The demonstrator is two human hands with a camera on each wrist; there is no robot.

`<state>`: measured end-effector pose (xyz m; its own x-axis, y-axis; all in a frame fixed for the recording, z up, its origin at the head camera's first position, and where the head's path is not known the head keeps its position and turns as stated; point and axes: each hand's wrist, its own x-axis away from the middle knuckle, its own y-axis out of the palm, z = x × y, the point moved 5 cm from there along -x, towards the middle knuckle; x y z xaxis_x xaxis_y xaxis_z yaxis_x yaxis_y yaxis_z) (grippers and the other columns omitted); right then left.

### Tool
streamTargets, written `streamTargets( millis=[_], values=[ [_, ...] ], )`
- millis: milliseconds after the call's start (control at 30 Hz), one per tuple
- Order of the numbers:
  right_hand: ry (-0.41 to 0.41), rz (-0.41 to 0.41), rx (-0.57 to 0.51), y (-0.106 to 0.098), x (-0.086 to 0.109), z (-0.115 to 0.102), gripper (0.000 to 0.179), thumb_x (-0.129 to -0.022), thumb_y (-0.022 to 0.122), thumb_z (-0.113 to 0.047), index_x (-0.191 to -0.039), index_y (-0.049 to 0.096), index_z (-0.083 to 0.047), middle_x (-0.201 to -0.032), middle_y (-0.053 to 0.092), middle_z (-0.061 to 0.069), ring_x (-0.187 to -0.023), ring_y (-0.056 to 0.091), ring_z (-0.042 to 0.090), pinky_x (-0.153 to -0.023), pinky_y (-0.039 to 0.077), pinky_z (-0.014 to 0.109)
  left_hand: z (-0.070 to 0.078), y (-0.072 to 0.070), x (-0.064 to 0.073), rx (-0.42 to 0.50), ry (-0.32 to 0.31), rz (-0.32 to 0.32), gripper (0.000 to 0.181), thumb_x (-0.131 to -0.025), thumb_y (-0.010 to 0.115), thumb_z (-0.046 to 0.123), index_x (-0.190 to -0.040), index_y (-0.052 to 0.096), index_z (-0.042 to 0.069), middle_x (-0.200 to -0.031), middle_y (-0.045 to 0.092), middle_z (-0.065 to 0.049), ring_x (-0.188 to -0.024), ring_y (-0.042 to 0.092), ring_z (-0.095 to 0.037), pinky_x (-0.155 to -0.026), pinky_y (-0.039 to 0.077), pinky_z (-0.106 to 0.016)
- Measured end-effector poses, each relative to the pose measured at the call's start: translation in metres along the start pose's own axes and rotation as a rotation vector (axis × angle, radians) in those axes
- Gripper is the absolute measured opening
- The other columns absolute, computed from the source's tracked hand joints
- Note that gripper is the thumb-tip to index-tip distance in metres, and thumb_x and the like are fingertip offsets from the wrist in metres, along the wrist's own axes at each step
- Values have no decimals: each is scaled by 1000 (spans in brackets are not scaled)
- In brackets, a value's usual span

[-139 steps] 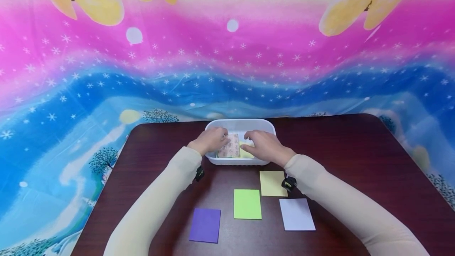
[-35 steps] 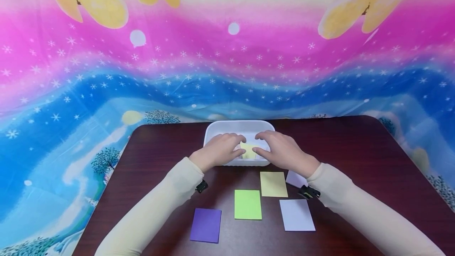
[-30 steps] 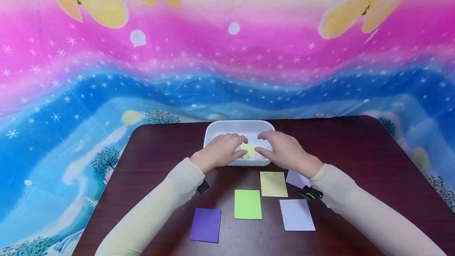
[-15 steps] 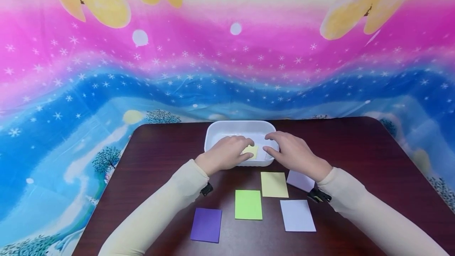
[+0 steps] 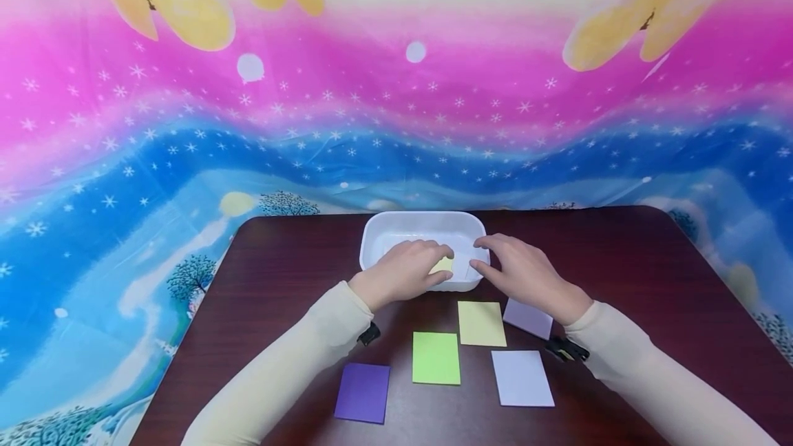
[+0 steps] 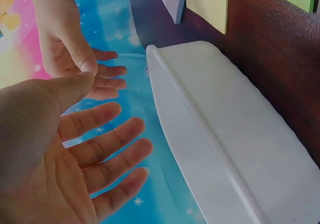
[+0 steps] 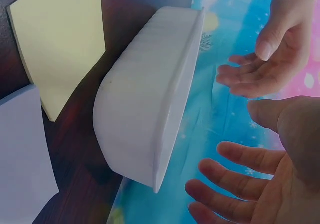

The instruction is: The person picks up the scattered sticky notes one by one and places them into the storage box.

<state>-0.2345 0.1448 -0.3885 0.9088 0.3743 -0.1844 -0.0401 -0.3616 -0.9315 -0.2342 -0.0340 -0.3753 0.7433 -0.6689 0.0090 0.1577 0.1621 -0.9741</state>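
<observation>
Over the left part of a white plastic tub (image 5: 424,217) hovers my left hand (image 5: 405,272), its fingers loosely bent and nothing between them. My right hand (image 5: 526,275) is at the tub's right end, thumb and fingers spread apart. Both wrist views show bare palms: the left palm (image 6: 60,184) and the right palm (image 7: 270,194) carry nothing, and the two hands face each other. Inside the tub a pale yellow paper piece (image 5: 442,265) shows past the left fingers; the left hand hides the part of the tub behind it.
On the dark wooden table (image 5: 297,239) lie a purple sticky-note pad (image 5: 362,393), a green pad (image 5: 436,358), a yellow pad (image 5: 482,323), a lilac pad (image 5: 526,319) partly behind the right hand, and a white pad (image 5: 523,378). A patterned cloth (image 5: 396,122) hangs behind.
Both hands have drifted right and slightly nearer, the right one out to the tub's end. The pink patterned piece seen earlier in the tub is out of sight; the lilac pad shows more.
</observation>
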Motion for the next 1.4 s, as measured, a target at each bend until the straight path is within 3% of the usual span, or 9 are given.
streamTargets(
  millis=[333,967,1400],
  values=[
    [5,16,2,-4,6,5,42,-94,71,-35,-125,68,-7,-121,71,15,-105,69,29,-74,59,45,7,5,1,-15,22,32,38,-101,62,36,-132,64,15,-121,73,-3,-108,69,-19,-95,55,-37],
    [59,17,18,-15,17,31,46,-96,68,-35,-131,63,-5,-129,67,20,-113,67,37,-82,58,55,23,3,0,-74,73,39,36,-102,61,35,-133,63,17,-120,72,0,-107,69,-18,-94,54,-37],
    [102,-36,27,-4,25,45,46,-96,67,-35,-129,65,-4,-128,67,22,-112,66,38,-82,56,56,34,10,-1,-54,107,10,37,-103,58,36,-134,63,17,-122,72,1,-104,69,-13,-90,55,-31]
  ],
)
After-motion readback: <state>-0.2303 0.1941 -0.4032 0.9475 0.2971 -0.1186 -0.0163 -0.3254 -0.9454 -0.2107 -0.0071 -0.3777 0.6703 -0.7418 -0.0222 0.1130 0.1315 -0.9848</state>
